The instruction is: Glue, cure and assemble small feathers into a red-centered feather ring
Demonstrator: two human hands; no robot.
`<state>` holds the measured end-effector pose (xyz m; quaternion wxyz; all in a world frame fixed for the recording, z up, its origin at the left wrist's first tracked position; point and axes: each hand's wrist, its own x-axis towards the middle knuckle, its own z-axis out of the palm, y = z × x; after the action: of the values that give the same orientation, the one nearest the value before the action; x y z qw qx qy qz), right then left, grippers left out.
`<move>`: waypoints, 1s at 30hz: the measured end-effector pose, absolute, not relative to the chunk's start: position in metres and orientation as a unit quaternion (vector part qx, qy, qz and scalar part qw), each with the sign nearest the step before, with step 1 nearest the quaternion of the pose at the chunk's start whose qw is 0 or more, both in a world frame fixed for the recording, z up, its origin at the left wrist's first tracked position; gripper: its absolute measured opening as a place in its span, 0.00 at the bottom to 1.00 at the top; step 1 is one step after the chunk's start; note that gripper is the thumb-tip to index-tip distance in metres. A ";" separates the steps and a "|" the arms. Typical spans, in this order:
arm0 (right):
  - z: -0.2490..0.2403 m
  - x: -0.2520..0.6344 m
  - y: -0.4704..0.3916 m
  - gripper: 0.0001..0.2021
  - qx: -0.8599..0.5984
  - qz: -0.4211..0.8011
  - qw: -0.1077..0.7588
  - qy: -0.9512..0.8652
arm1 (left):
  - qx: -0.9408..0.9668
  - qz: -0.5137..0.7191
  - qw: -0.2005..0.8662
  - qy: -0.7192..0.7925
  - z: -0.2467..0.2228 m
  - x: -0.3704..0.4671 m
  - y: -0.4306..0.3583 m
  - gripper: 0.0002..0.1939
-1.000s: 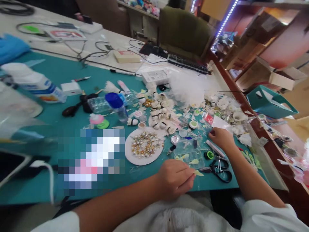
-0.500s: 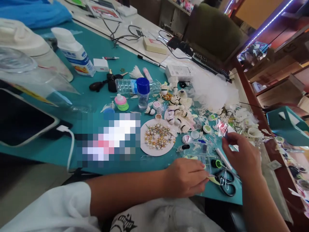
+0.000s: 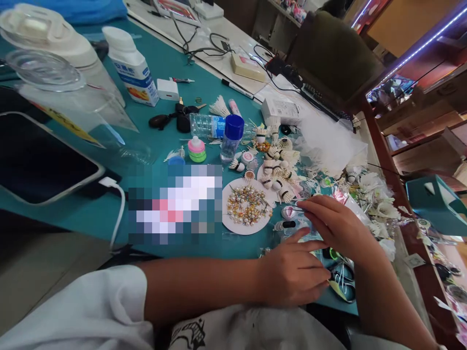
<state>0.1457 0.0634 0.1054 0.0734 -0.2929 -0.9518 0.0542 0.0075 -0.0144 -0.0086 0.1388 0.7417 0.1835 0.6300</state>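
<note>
My left hand is low in the middle, with a small yellow-green piece at its fingertips, over the black scissors. Just above and to the right, my right hand pinches a thin dark tool like tweezers. The tool points left above a small round jar. Left of it is a white plate heaped with gold and white beads on stems. A small black-capped bottle lies beside the jar.
Shuttlecocks, a blue-capped bottle and a clear plastic bag are behind the plate. At the left are a tablet, a clear container and a white bottle. A blurred patch covers part of the mat.
My right hand has moved left, bringing the thin tool above the small jar. My left hand has shifted slightly right with the yellow-green piece, and its thumb is raised. The view has shifted a little.
</note>
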 end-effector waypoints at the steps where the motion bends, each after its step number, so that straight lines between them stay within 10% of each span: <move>1: 0.106 0.144 0.068 0.13 -0.289 0.066 0.071 -0.952 | 0.739 0.632 0.143 0.187 -0.008 0.007 -0.015 0.08; 16: 0.092 0.083 0.115 0.12 -0.266 0.058 -0.217 -0.937 | 0.702 0.622 0.252 0.239 -0.007 0.009 -0.019 0.12; 30: 0.075 0.074 0.118 0.08 -0.249 0.030 -0.259 -0.933 | 0.706 0.592 0.287 0.263 -0.010 0.014 -0.018 0.12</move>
<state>0.0743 0.1182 0.0754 -0.2593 -0.2491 -0.9327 0.0295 0.0143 -0.0184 -0.0098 0.2867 0.7057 0.2634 0.5919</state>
